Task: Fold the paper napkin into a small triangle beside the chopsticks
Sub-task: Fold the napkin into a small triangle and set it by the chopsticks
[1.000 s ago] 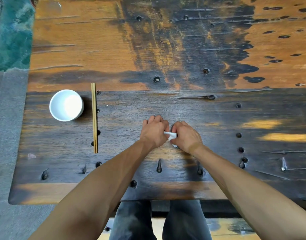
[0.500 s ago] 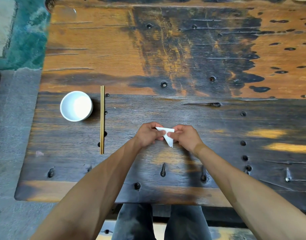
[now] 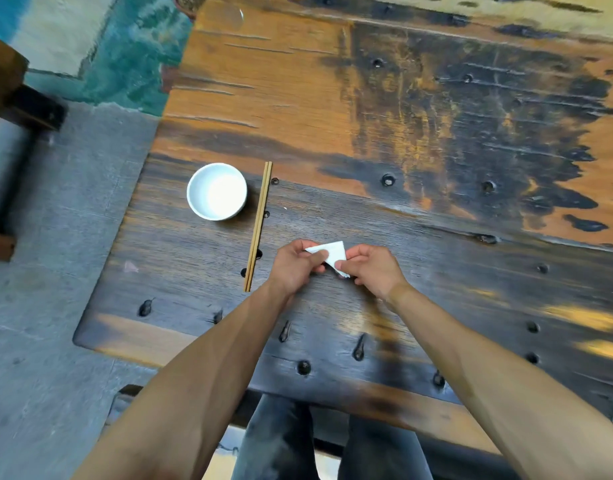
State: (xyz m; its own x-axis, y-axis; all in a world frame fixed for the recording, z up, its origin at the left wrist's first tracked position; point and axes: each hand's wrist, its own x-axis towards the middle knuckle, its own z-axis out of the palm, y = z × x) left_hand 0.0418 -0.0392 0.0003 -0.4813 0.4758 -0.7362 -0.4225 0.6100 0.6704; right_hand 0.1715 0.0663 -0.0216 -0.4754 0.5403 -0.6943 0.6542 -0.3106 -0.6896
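A white paper napkin (image 3: 333, 253), folded into a small triangle, is held just above the dark wooden table (image 3: 436, 278). My left hand (image 3: 294, 266) pinches its left corner and my right hand (image 3: 372, 270) pinches its lower right edge. Part of the napkin is hidden under my fingers. A pair of wooden chopsticks (image 3: 259, 225) lies lengthwise on the table, a short way left of my left hand.
A white bowl (image 3: 216, 191) stands just left of the chopsticks. The table's left edge runs close beside it, with grey stone floor (image 3: 55, 271) beyond. Bolt heads dot the tabletop. My dark trouser legs show below the near edge.
The napkin was pressed under both hands on the table; now it is lifted and held between them as a visible triangle. Both hands have shifted left, closer to the chopsticks.
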